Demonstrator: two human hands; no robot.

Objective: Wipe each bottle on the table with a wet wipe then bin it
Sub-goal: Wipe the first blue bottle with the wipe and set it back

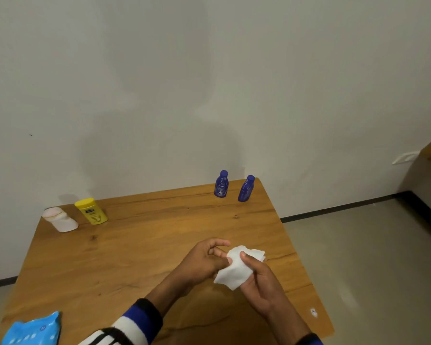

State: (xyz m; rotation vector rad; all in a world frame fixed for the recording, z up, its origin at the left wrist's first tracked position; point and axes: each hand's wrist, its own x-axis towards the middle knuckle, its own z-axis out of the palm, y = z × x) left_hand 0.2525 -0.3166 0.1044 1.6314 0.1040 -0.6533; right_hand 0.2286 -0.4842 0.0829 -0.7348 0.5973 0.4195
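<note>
A white wet wipe (237,268) is held over the near middle of the wooden table (147,245). My right hand (264,285) grips it with the thumb on top. My left hand (204,260) pinches its left edge with the fingertips. Two dark blue bottles (221,184) (246,188) stand upright at the far right of the table. At the far left stand a yellow bottle (92,211) and a white bottle with a pale pink cap (60,219). All the bottles are well beyond both hands.
A blue wet-wipe pack (33,331) lies at the near left corner of the table. The table stands against a white wall, with grey floor (358,257) to its right. No bin is in view.
</note>
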